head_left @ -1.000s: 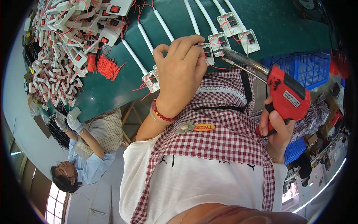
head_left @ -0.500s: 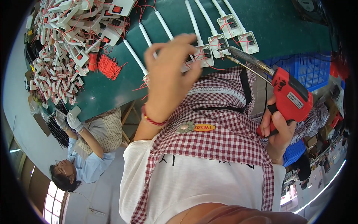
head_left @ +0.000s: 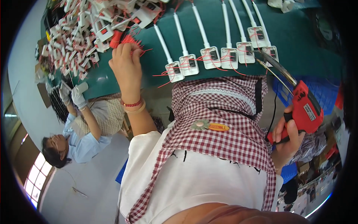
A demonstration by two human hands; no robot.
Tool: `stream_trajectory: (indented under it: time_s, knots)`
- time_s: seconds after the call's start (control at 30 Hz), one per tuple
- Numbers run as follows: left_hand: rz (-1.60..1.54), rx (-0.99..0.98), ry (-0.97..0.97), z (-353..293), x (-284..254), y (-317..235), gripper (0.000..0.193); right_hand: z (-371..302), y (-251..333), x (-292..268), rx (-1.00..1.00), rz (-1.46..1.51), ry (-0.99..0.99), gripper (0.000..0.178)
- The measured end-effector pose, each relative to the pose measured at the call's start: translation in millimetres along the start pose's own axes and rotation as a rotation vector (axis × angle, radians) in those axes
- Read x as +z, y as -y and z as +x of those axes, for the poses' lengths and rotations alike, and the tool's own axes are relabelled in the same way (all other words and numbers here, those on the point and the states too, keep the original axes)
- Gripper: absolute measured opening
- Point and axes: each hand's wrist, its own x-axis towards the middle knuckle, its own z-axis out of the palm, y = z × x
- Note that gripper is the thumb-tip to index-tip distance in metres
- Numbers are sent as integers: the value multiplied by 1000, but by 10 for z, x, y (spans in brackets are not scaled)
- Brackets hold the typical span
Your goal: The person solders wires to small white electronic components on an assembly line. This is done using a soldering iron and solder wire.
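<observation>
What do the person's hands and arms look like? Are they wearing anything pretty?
The left hand and right hand have no gloves. Around the left wrist are a red beaded bracelet and a plain, pale band. The left arm has a short white sleeve. I can't tell clearly whether the right wrist wears anything.

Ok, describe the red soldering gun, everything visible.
The red soldering gun has a plastic-looking body with black parts, a pale label and a black trigger. A dark metallic barrel and a thin rod beneath it extend up-left. The right hand grips its handle. The tip is near the rightmost white switch housing; contact and heat can't be told.
</observation>
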Motion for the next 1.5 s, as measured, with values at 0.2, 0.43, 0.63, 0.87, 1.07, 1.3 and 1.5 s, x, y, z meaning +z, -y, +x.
stream_trajectory:
  time_s: [0.2, 0.43, 0.63, 0.87, 1.07, 1.3, 1.5]
  knots:
    - [-134, -6, -39, -6, -11, 55, 10, 17, 7, 37, -18, -8, -37, 32]
    - [-169, 161, -2, 5, 69, -43, 11, 9, -8, 25, -23, 31, -23, 31]
    - [-153, 241, -234, 121, -67, -189, 7, 47, 35, -6, -89, 48, -37, 30]
    - [-690, 349, -69, 248, -202, -987, 24, 43, 18, -43, -95, 51, -70, 30]
    - [-685, 466, -21, 106, 112, -1707, 13, 11, 47, -23, -62, 22, -88, 37]
    - [-544, 422, -60, 143, 170, -1742, 13, -10, 36, -2, -5, -7, -95, 29]
    - [-656, 382, -20, 104, 227, -1725, 13, -1, 116, 32, 44, -18, -57, 29]
